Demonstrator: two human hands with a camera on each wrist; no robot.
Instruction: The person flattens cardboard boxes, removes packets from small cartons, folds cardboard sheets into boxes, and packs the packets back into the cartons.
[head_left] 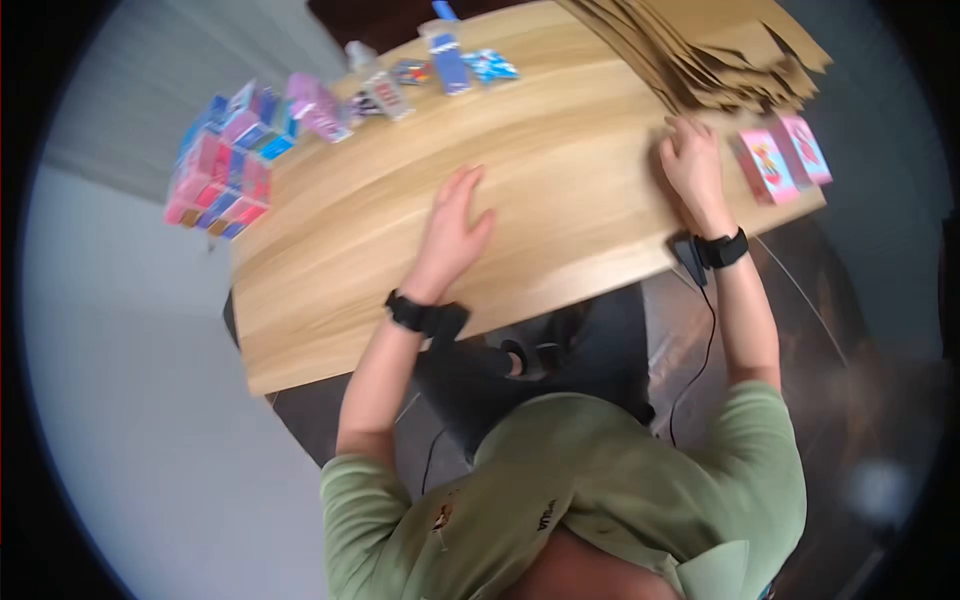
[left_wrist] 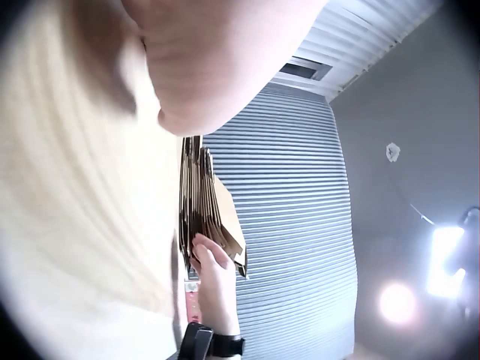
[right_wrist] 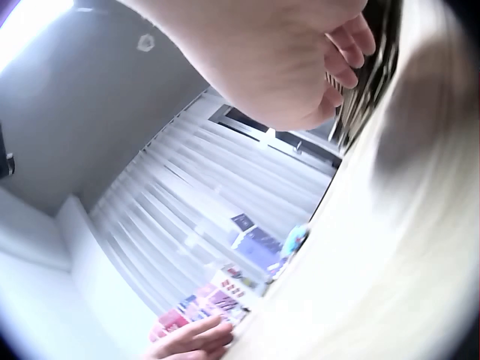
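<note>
Left hand (head_left: 455,238) hovering over table (head_left: 560,150), fingers loosely extended, holding nothing. Right hand (head_left: 694,168) hovering by paper bags (head_left: 712,52), fingers partly bent, grip unclear. Bags lying at table's far right, pink boxes (head_left: 768,168) sitting nearby.

I see the right hand (right_wrist: 281,64) across the top of the frame, fingers (right_wrist: 341,70) bent beside a layered brown stack (right_wrist: 365,97) at upper right. Pale tabletop (right_wrist: 360,262) fills the lower right; at bottom left, the left hand (right_wrist: 193,342) shows before pink packs (right_wrist: 171,322), white curtain (right_wrist: 176,225) behind.
</note>
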